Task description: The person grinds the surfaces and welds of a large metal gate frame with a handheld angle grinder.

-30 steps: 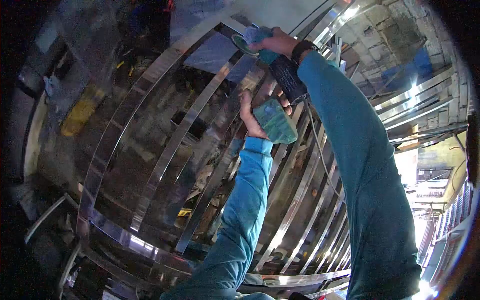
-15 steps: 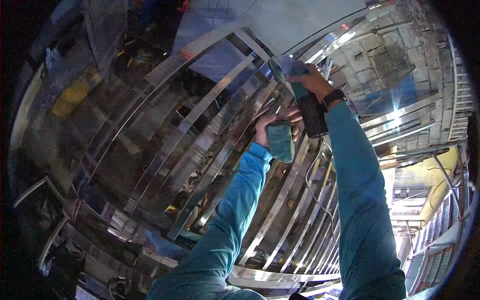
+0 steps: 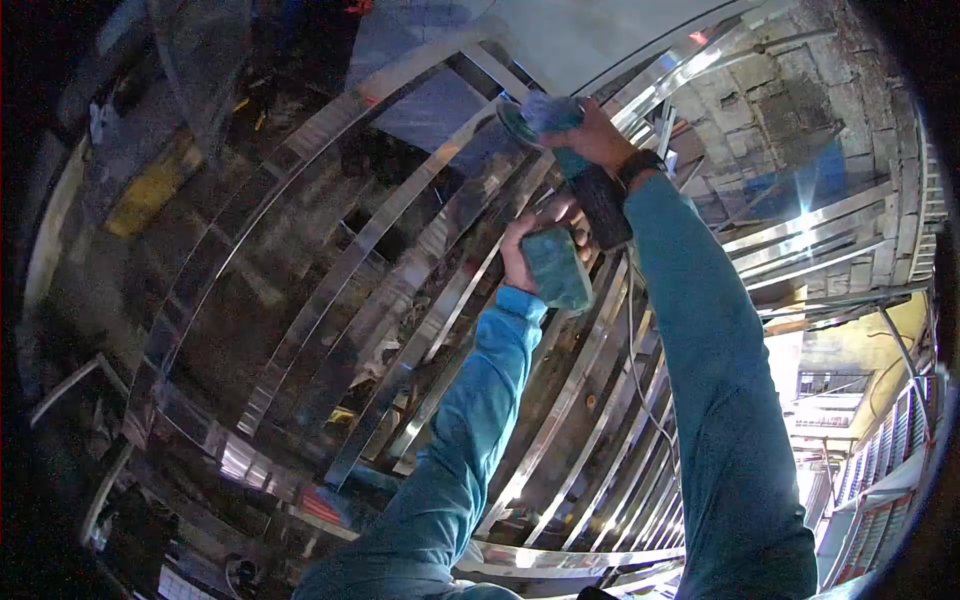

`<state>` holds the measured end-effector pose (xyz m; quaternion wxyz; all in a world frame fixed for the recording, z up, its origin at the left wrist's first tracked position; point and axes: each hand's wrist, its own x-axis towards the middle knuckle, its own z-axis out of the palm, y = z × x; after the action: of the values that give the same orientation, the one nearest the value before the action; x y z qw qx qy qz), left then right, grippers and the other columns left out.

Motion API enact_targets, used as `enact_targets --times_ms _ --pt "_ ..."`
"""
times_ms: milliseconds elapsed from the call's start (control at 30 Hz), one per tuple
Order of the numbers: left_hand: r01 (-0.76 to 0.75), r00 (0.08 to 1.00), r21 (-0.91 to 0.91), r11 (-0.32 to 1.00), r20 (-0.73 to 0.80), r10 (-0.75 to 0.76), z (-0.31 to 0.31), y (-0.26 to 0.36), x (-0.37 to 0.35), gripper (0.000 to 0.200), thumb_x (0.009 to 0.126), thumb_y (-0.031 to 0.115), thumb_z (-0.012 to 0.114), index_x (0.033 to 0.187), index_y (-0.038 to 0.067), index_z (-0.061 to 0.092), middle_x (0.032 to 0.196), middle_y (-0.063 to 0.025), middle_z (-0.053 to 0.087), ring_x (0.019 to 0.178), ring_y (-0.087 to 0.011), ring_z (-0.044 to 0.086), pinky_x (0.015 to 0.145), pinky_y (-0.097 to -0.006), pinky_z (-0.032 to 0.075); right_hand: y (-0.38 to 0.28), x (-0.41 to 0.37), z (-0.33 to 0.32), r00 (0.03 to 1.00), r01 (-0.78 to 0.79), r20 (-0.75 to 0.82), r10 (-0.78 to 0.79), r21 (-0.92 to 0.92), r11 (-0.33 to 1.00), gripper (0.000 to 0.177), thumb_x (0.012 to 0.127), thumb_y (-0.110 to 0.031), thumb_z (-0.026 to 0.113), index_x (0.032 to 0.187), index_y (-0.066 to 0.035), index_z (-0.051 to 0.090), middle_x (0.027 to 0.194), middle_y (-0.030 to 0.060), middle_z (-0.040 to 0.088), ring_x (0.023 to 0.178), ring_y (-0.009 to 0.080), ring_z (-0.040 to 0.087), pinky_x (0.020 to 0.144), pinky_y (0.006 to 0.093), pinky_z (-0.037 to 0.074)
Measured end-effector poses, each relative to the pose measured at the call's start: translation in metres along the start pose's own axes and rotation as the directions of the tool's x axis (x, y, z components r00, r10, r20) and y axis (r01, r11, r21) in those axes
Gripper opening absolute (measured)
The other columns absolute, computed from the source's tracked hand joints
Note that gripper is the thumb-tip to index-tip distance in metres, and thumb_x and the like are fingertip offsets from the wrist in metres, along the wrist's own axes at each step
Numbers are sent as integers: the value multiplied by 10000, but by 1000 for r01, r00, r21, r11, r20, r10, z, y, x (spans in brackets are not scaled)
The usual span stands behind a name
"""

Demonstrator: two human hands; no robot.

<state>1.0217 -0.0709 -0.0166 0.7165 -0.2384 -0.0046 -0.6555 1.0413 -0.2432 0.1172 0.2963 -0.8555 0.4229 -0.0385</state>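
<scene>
My right hand point(image 3: 595, 140) is wrapped round the head of a corded angle grinder point(image 3: 598, 200) with a green front and a dark, ribbed rear body. Its round disc point(image 3: 514, 122) points to the upper left, over a bar of the shiny metal frame point(image 3: 370, 240). Below the grinder, my left hand point(image 3: 530, 240) grips a green block point(image 3: 558, 270), likely a bar of polishing compound. The fingers of that hand curl round the block, close against the grinder's rear body. Long sleeves cover both arms.
Several parallel metal bars run across the frame beneath my arms. A cord point(image 3: 637, 370) hangs from the grinder over them. A brick surface point(image 3: 780, 120) and a bright glint lie at the upper right. A yellow object point(image 3: 150, 190) rests on the far left.
My right hand and the grinder have shifted a little to the left and up, along the frame. My left hand has moved slightly up and left, and the green block is tilted more.
</scene>
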Motion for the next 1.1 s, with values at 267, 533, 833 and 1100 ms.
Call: enact_targets --times_ms 267,533,833,1100 --pt "-55 998 -124 991 10 57 4 32 6 676 876 516 494 1360 44 499 1129 -149 560 895 -254 557 766 -394 470 9 50 28 985 -2 -171 -4 -34 999 1104 612 -428 894 1372 124 315 1351 280 475 1263 378 478 1058 416 413" --pt "55 994 -77 996 -93 -62 4 1 -5 718 856 532 495 1393 57 477 1286 -156 558 841 -282 603 754 -441 500 12 -8 -14 993 -108 56 102 119 987 1098 610 -429 888 1374 128 331 1366 279 469 1266 369 483 1050 417 425" --pt "253 963 -51 966 109 -247 -4 -60 -4 798 853 506 538 1480 48 353 1490 -143 393 873 -268 613 737 -424 499 53 -56 -53 994 -38 97 46 -85 996 1006 673 -388 886 1393 61 346 1319 223 526 1237 332 514 1068 399 396" --pt "149 988 -91 985 -33 -153 -17 -58 -7 729 846 474 540 1439 70 412 1289 -136 514 882 -271 600 751 -410 487 46 -52 -25 999 -35 11 37 -139 990 1016 655 -369 889 1406 39 338 1312 216 539 1230 331 527 1047 391 420"
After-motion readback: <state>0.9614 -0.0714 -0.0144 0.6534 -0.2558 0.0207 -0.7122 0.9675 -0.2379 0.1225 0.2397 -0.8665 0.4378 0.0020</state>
